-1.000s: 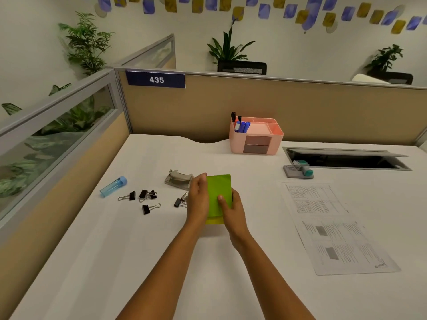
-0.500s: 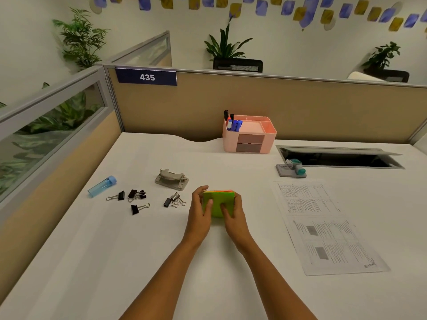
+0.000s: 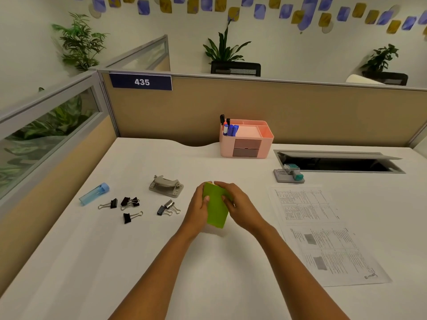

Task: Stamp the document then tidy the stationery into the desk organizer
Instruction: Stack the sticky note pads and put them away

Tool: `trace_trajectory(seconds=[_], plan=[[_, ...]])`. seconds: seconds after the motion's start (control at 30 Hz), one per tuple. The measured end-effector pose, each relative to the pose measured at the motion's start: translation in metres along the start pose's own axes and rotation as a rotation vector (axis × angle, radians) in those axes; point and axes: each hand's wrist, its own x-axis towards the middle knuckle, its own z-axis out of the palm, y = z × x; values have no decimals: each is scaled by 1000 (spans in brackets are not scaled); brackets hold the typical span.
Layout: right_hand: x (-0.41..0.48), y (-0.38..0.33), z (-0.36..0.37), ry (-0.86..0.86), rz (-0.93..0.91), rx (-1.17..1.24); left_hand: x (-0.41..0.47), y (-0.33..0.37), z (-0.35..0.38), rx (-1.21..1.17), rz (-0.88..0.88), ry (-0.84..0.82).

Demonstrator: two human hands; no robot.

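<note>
A green pad of sticky notes (image 3: 216,207) is held between both hands above the middle of the white desk. My left hand (image 3: 199,207) grips its left edge and my right hand (image 3: 238,205) its right edge and top corner. The pink desk organizer (image 3: 246,142) stands at the back by the partition, with markers (image 3: 228,128) in its left compartment. The printed document (image 3: 323,234) lies flat to the right. A stamp (image 3: 293,170) rests on a grey pad (image 3: 283,177) behind the document.
Left of my hands lie a grey hole punch (image 3: 166,185), several black binder clips (image 3: 129,205) and a blue transparent tube (image 3: 94,194). An open cable hatch (image 3: 337,163) is set into the desk at the back right. Partitions close off the back and left.
The green pad was turned on edge between my hands half a second ago; now its flat green face shows again, and both hands still grip it at about the same spot.
</note>
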Motion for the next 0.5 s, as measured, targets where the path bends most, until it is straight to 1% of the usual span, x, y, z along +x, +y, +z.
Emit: trace_trajectory(seconds=[0.07, 0.2, 0.33, 0.4, 0.5], plan=[[5, 1, -7, -33, 10, -35, 6, 2, 3, 8, 17, -7], [17, -1, -18, 21, 75, -32, 18, 3, 9, 35, 32, 5], [31, 1, -31, 37, 84, -60, 33, 2, 16, 113, 25, 50], [44, 8, -44, 111, 82, -113, 41, -3, 17, 200, 51, 89], [69, 21, -68, 282, 135, -148, 51, -15, 14, 361, 87, 118]])
